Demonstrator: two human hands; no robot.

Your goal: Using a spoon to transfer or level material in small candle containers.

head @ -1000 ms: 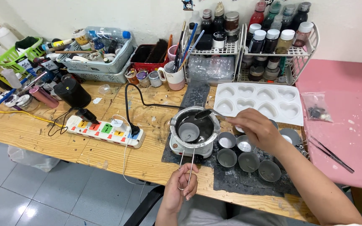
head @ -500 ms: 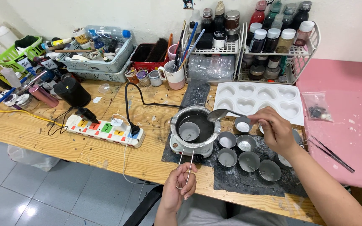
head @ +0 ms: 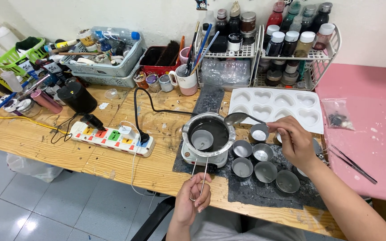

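Note:
My right hand (head: pixel 298 143) grips a metal spoon (head: pixel 237 118) by its handle, the bowl raised over the right rim of a round metal pot (head: pixel 208 134) on a small white heater. My left hand (head: pixel 194 201) holds the thin wire handle (head: pixel 200 172) that runs up to a small metal cup (head: pixel 202 139) resting inside the pot's dark liquid. Several small round tins (head: pixel 253 158) sit on a dark mat (head: pixel 264 192) just right of the pot, some with pale contents.
A white heart-shaped mould tray (head: pixel 275 107) lies behind the tins. A power strip (head: pixel 112 137) and black cable lie left of the pot. Bottle racks (head: pixel 291 49), a brush mug (head: pixel 187 80) and baskets line the wall. Tweezers (head: pixel 354 164) rest on the pink table.
My right hand lifted the spoon out of the pot and carried it rightward, toward the tins. My left hand kept hold of the wire handle.

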